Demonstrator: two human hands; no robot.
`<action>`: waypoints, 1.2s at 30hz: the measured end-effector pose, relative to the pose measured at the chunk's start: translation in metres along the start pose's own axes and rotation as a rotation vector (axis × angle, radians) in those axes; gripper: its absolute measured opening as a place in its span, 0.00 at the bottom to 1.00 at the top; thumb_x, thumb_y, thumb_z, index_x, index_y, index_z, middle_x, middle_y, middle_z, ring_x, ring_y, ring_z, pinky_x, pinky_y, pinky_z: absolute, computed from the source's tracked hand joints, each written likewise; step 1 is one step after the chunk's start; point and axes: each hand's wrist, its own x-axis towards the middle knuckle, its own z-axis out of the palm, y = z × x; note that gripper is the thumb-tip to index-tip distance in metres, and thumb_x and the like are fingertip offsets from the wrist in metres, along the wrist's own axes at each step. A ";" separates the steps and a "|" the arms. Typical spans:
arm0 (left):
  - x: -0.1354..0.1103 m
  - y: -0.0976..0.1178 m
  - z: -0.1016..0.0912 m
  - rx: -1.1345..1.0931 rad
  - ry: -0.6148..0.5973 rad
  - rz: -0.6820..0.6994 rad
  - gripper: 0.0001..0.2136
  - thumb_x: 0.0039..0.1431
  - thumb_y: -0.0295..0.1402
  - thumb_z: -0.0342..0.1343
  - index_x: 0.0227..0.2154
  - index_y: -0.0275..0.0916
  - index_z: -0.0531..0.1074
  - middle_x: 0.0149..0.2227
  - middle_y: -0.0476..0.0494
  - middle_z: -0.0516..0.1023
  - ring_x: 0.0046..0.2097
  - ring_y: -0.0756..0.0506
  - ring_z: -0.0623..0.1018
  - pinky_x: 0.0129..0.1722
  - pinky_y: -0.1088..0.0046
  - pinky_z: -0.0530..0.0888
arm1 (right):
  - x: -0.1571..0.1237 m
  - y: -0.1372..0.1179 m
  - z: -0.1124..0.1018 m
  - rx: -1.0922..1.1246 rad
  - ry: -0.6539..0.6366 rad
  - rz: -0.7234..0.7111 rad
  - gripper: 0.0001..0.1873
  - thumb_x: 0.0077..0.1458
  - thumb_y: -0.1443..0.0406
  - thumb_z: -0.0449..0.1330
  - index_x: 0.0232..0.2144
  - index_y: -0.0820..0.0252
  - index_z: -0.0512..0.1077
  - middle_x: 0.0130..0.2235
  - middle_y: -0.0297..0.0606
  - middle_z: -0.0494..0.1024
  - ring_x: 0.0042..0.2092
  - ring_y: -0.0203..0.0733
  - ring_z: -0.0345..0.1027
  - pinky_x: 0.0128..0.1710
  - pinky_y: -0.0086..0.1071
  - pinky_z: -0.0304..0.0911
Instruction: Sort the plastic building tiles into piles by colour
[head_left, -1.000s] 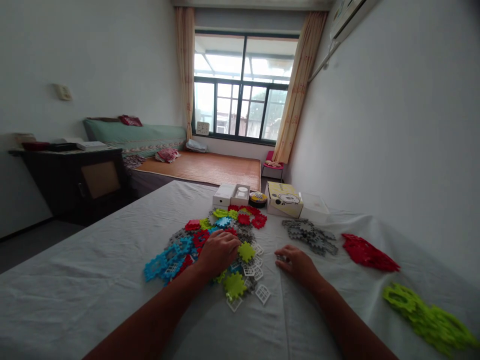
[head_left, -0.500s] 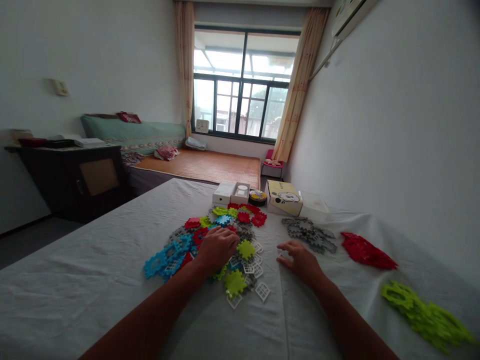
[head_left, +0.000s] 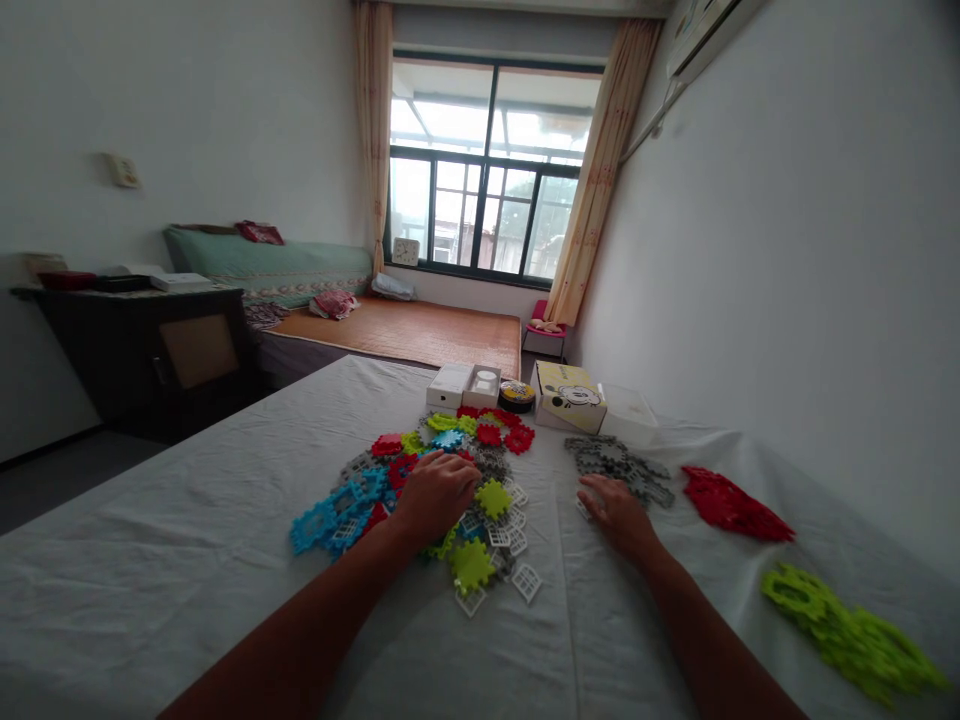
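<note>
In the head view, your left hand (head_left: 437,490) lies with its palm down over the mixed pile of gear-edged plastic pieces (head_left: 367,487), which is on the white tablecloth (head_left: 187,530). Its fingers are bent, and I cannot tell whether they grasp a piece. A lime-green gear piece (head_left: 493,499) lies just beside the fingertips; if you pull carelessly, the overlapping teeth could drag it along and scatter the loose white window-lattice pieces (head_left: 527,582).

Your right hand (head_left: 616,508) is in front of the grey gear pieces (head_left: 619,468). Something small and white (head_left: 582,508) shows at its fingertips, but whether you pinch it or only touch it, I cannot tell. If it is pinched weakly, it may slip among the grey ones. The red pieces (head_left: 735,505) and the lime-green heap (head_left: 847,630) lie farther right, where the cloth is wrinkled; a forearm which catches these folds could shift both.
</note>
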 end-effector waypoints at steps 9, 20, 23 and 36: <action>0.000 -0.001 0.002 -0.008 -0.045 -0.009 0.09 0.61 0.31 0.50 0.36 0.44 0.76 0.38 0.47 0.79 0.42 0.45 0.75 0.46 0.65 0.67 | -0.004 -0.073 -0.003 0.055 -0.015 -0.194 0.17 0.60 0.62 0.52 0.50 0.54 0.70 0.52 0.41 0.73 0.54 0.45 0.63 0.53 0.41 0.60; -0.002 0.008 0.007 -0.110 -0.216 0.179 0.08 0.59 0.30 0.51 0.34 0.44 0.75 0.33 0.47 0.78 0.39 0.46 0.76 0.46 0.67 0.67 | -0.007 -0.121 0.016 0.258 -0.124 -0.327 0.22 0.56 0.62 0.58 0.54 0.51 0.67 0.53 0.42 0.70 0.54 0.47 0.60 0.54 0.42 0.59; -0.001 0.009 0.005 -0.155 -0.224 0.224 0.08 0.60 0.30 0.51 0.36 0.45 0.75 0.36 0.48 0.79 0.41 0.46 0.76 0.47 0.68 0.68 | -0.006 -0.115 0.017 0.426 -0.078 -0.269 0.24 0.50 0.64 0.63 0.51 0.53 0.68 0.47 0.40 0.73 0.50 0.44 0.63 0.51 0.38 0.62; 0.000 0.004 0.005 -0.160 -0.172 0.271 0.09 0.60 0.29 0.51 0.37 0.45 0.75 0.38 0.49 0.79 0.42 0.47 0.76 0.49 0.69 0.67 | -0.029 -0.011 -0.065 0.541 0.086 0.225 0.16 0.54 0.54 0.51 0.36 0.59 0.70 0.32 0.37 0.78 0.30 0.39 0.71 0.32 0.32 0.66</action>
